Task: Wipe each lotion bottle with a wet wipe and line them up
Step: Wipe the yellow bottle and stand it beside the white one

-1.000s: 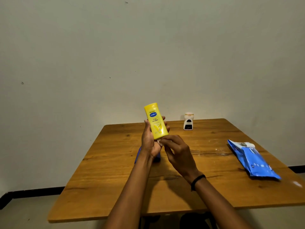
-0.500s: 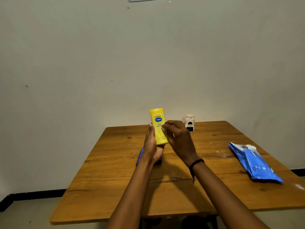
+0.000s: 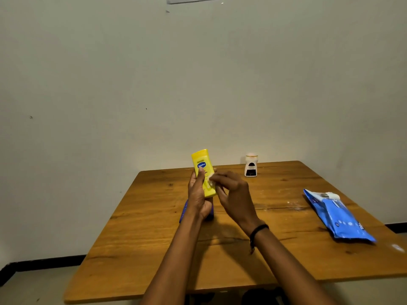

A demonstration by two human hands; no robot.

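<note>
1. The yellow lotion bottle [image 3: 202, 170] is held just above the centre of the frame, lifted clear of the wooden table [image 3: 154, 238], with its long axis close to vertical and its top tipped slightly left
2. The bottle's lower half is gripped from the left by the left hand [image 3: 198, 195]; the thumb is laid up the front label and the fingers are curled round behind
3. A small white wet wipe [image 3: 211, 180] is pinched in the fingertips of the right hand [image 3: 234, 192] and pressed against the bottle's right edge; the other fingers are loosely curled and nothing else is held
4. The bottle lies directly left of the right hand and is touched through the wipe, so the coming strokes are judged to run up and down the long axis, while any turning is left to the gripping hand
5. A blue bottle [image 3: 184, 213] is seen lying on the table, mostly hidden behind the left wrist, and a white bottle [image 3: 251, 166] stands upright near the far edge, well apart from it
6. A blue wipes pack [image 3: 339, 219] lies at the right of the frame, a wipe poking from its opening
7. The wiping of the yellow bottle is judged to be under way; no line is formed yet
</note>
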